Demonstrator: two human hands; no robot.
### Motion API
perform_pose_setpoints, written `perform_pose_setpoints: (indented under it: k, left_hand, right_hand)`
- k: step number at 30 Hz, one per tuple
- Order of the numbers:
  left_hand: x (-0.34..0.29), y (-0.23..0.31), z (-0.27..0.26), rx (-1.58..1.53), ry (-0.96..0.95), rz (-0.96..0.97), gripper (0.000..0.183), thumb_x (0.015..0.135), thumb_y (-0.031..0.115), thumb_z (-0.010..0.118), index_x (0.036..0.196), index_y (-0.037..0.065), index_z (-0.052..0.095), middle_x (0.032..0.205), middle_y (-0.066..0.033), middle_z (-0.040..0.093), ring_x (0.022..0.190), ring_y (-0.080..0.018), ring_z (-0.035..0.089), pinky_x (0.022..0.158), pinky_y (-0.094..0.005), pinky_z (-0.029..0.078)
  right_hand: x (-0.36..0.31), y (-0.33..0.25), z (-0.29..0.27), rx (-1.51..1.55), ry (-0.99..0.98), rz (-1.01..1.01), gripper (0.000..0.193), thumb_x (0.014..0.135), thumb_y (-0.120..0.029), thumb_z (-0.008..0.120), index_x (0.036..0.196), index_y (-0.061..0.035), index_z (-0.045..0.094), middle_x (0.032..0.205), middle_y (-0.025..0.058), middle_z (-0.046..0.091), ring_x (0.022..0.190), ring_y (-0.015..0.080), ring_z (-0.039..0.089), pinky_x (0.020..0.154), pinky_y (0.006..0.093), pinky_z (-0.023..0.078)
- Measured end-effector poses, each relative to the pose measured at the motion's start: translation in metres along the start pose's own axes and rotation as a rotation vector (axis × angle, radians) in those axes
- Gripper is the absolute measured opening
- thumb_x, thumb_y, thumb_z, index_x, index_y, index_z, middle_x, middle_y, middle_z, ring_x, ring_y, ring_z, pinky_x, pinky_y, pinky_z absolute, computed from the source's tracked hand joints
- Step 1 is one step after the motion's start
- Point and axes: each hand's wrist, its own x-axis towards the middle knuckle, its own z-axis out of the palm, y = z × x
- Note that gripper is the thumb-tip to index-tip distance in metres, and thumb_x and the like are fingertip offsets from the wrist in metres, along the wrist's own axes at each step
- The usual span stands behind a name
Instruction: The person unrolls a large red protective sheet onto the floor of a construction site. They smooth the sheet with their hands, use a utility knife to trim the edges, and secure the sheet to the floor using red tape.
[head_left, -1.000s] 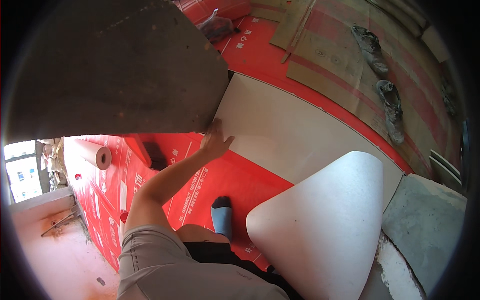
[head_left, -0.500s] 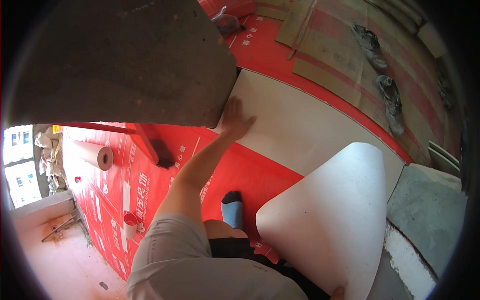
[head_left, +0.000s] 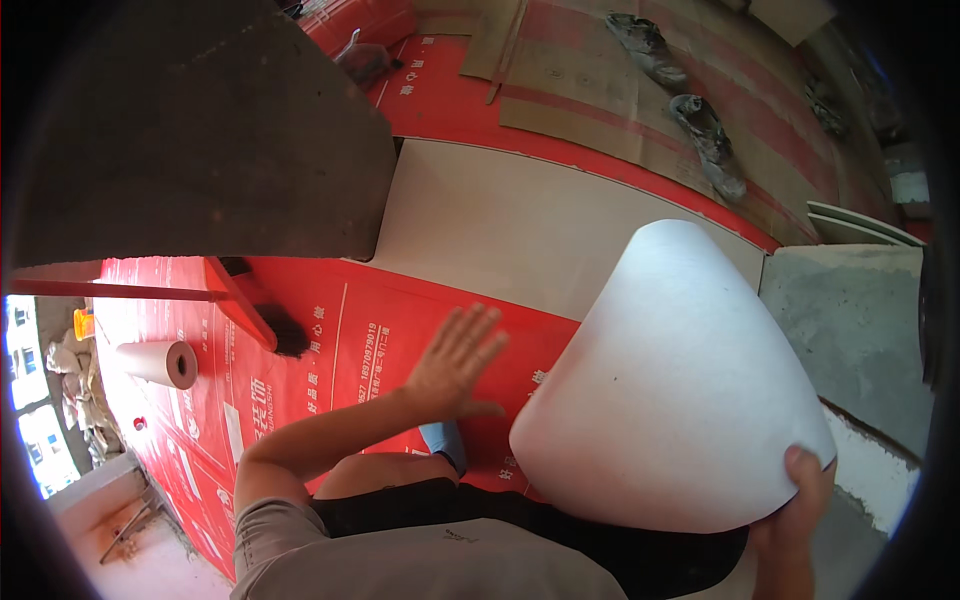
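My left hand (head_left: 455, 365) hangs over the red floor covering (head_left: 400, 300) with its fingers spread and nothing in it. My right hand (head_left: 800, 490) grips the lower right edge of a large curled white sheet (head_left: 670, 380), its thumb on top and the other fingers underneath. The sheet bulges toward me and hides part of the floor and of a flat beige panel (head_left: 490, 210). That panel lies along the floor beyond both hands. My crouched leg, with a blue sock (head_left: 443, 440), is below my left hand.
A big dark board (head_left: 200, 130) juts in at upper left. Under it lie a red broom (head_left: 265, 325) and a white roll (head_left: 160, 364). Farther off, a pair of covered shoes (head_left: 710, 140) rests on cardboard (head_left: 580, 110). A grey concrete ledge (head_left: 840, 310) stands at right.
My left hand has lifted off the beige panel and come back toward me. My right hand, with the sheet's edge, has moved up and right into fuller view. The view has shifted rightward.
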Motion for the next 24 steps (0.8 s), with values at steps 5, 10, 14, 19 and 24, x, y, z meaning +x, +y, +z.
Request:
perform_pose_setpoints:
  k: [5, 10, 14, 19, 24]
  left_hand:
    - [0.027, 0.039, 0.037, -0.058, 0.085, 0.214, 0.125, 0.060, 0.062, 0.086, 0.155, 0.011, 0.021, 0.160, -0.0264, 0.017, 0.148, -0.0476, 0.016, 0.116, -0.0701, 0.011]
    - [0.056, 0.044, 0.054, -0.164, 0.403, 0.234, 0.128, 0.058, 0.064, 0.085, 0.155, 0.012, 0.021, 0.159, -0.0277, 0.018, 0.148, -0.0488, 0.014, 0.114, -0.0718, 0.007]
    - [0.069, 0.064, 0.043, -0.231, 0.350, 0.199, 0.143, 0.053, 0.062, 0.090, 0.158, 0.011, 0.007, 0.161, -0.0294, 0.007, 0.149, -0.0492, 0.008, 0.115, -0.0703, 0.008]
    - [0.079, 0.075, 0.021, -0.289, 0.391, 0.118, 0.149, 0.051, 0.061, 0.091, 0.158, 0.008, 0.001, 0.160, -0.0333, 0.003, 0.149, -0.0522, 0.004, 0.115, -0.0687, 0.008]
    - [0.089, 0.063, 0.002, -0.229, 0.501, 0.037, 0.146, 0.052, 0.060, 0.091, 0.155, 0.001, 0.005, 0.156, -0.0393, 0.005, 0.147, -0.0568, 0.004, 0.112, -0.0713, 0.009]
  right_hand:
    - [0.007, -0.040, 0.039, 0.183, -0.006, 0.069, 0.055, 0.080, -0.029, 0.059, 0.120, 0.0083, 0.055, 0.109, 0.0175, 0.063, 0.099, 0.0280, 0.063, 0.085, 0.0391, 0.050]
    - [0.049, -0.034, 0.083, 0.413, -0.105, 0.104, 0.036, 0.086, -0.024, 0.062, 0.111, 0.0007, 0.061, 0.106, 0.0120, 0.064, 0.099, 0.0226, 0.061, 0.089, 0.0358, 0.047]
    - [0.066, -0.032, 0.129, 0.526, -0.188, 0.096, 0.023, 0.085, -0.018, 0.064, 0.101, -0.0012, 0.063, 0.097, 0.0098, 0.066, 0.092, 0.0213, 0.064, 0.086, 0.0357, 0.050]
    - [0.089, -0.026, 0.193, 0.579, -0.219, 0.029, 0.017, 0.087, -0.014, 0.059, 0.094, 0.0015, 0.062, 0.085, 0.0116, 0.066, 0.072, 0.0220, 0.066, 0.068, 0.0363, 0.055]
    - [0.098, -0.024, 0.223, 0.669, -0.245, 0.016, 0.019, 0.088, -0.013, 0.053, 0.090, 0.0041, 0.060, 0.081, 0.0160, 0.065, 0.070, 0.0250, 0.065, 0.068, 0.0387, 0.056]
